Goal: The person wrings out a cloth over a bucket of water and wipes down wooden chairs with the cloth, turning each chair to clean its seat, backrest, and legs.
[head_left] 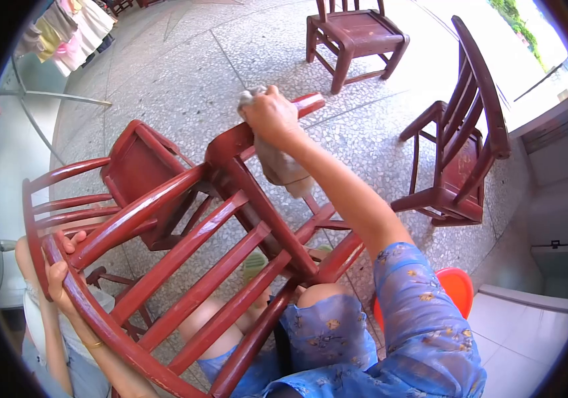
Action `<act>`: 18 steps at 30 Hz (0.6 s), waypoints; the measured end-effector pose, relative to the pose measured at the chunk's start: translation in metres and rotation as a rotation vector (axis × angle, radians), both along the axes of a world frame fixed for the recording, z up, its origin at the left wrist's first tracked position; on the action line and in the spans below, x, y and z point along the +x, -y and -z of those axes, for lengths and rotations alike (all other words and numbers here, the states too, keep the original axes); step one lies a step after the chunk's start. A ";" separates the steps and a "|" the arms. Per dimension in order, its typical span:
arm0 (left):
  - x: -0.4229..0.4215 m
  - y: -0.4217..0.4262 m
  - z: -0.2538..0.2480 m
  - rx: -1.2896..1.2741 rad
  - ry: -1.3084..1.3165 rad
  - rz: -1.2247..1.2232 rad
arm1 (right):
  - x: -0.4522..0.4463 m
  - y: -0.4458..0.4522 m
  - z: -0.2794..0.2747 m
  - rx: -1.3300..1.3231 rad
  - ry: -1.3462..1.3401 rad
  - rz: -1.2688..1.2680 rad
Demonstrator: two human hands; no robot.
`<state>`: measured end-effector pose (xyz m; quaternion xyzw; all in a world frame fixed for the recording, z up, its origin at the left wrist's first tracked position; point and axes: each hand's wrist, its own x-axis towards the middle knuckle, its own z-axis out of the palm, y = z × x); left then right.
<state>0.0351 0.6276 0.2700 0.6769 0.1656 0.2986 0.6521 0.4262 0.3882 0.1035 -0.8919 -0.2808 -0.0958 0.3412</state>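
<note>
4 dark red wooden chairs show clearly, and 1 of them, the tilted chair [267, 215], slants across the front of the person's lap, its back toward the lower left. That back has 3 slats between 2 side posts. The right hand [271, 116] has a closed grip around 1 crumpled grey cloth [284, 166], pressed about 1 leg near its end; part of the cloth hangs below. The left hand [60, 278] grips the curved top rail at the far left, fingers and thumb on its 2 sides, with 1 thin gold-coloured bracelet [91, 344] on the wrist.

The other 3 chairs stand on the speckled grey stone floor [151, 79]: 1 left chair [141, 176] just beyond the tilted chair, 1 far chair [360, 30] at the top and 1 right chair [460, 159]. 1 bright orange-red plastic object [458, 288] sits partly hidden behind the blue floral sleeve [423, 312]. Several garments [65, 33] hang at upper left.
</note>
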 end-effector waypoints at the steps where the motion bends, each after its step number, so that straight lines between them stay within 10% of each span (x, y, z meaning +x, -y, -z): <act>1: -0.001 0.000 0.000 -0.002 -0.007 -0.011 | 0.002 0.002 0.001 -0.002 -0.004 0.001; 13: 0.016 0.011 -0.004 0.083 -0.049 -0.068 | 0.130 0.100 0.043 -0.207 -0.412 0.503; 18: 0.035 0.021 -0.014 0.028 -0.129 -0.069 | 0.078 0.172 0.022 0.828 -0.735 0.275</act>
